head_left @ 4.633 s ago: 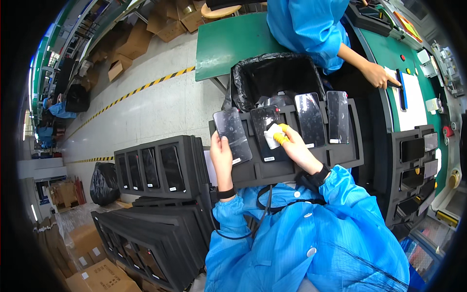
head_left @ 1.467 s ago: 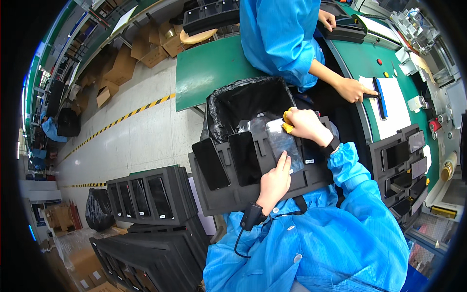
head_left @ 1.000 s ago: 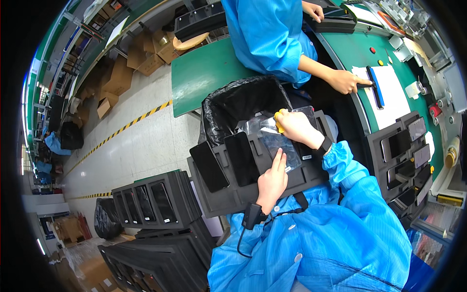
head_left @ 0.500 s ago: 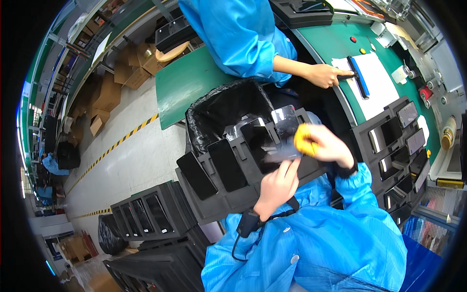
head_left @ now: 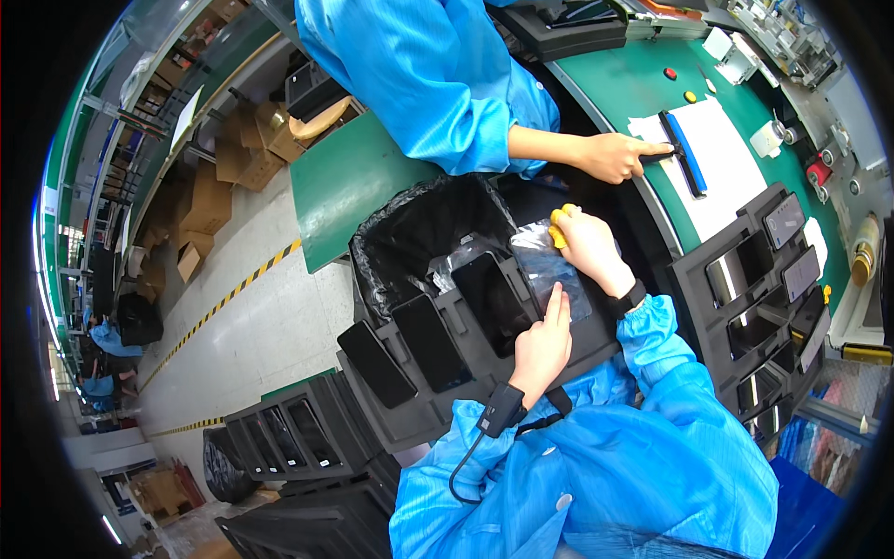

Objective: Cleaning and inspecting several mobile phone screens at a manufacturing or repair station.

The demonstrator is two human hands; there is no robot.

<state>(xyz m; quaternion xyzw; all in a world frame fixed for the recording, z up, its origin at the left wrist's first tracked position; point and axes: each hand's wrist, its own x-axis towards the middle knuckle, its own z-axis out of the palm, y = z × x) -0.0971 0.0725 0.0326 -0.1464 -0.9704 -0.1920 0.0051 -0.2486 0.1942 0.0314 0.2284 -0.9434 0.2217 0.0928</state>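
Observation:
My right hand (head_left: 593, 250) is closed round a small yellow sponge-like pad (head_left: 561, 226) at the top edge of a phone (head_left: 549, 265) that has a shiny, see-through film over it. My left hand (head_left: 542, 350) stretches its fingers toward the lower part of that same phone, and a fingertip seems to touch it. The phone lies in a black foam tray (head_left: 521, 328) in front of me. Three dark phones rest beside it in the tray: one nearby (head_left: 491, 298), one in the middle (head_left: 430, 342) and one at the left end (head_left: 376, 363).
Behind the tray stands a bin lined with a black bag (head_left: 372, 247). Across from me, a co-worker's hand (head_left: 615, 156) touches a blue-edged roller tool (head_left: 687, 154) on white sheets. To the right is another phone tray (head_left: 698, 284); at lower left, stacked trays (head_left: 349, 415).
My right hand has moved up and away with the yellow pad, toward the phone's far end. The film-covered phone shows more fully now. My left hand stays low beside it.

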